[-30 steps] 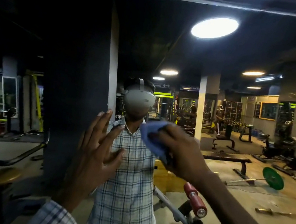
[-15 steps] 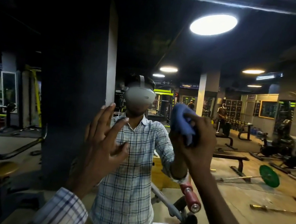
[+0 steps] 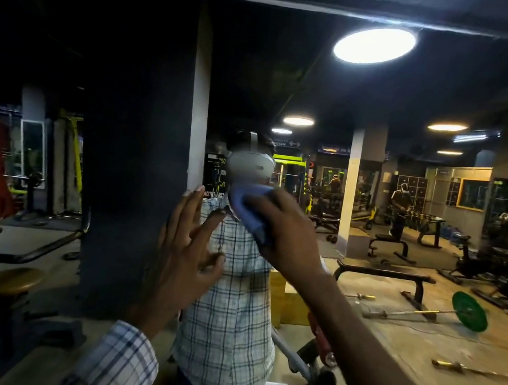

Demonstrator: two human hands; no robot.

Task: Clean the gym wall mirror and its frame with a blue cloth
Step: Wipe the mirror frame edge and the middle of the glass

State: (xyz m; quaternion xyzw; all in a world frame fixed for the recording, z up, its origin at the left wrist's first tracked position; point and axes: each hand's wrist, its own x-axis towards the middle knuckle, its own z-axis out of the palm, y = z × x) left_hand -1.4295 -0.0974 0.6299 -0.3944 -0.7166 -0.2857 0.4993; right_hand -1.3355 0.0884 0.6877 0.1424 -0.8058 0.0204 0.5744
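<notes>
The right hand has slid the crumpled blue cloth leftward across the large gym wall mirror, gripping it against the glass below the reflected headset; the left hand rests flat on the glass just beside, fingers straight and spread.

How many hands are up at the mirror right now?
2. The left hand is spread open at centre-left; the right hand, just right of it and higher, grips the blue cloth against the mirror. Neither is hidden.
</notes>
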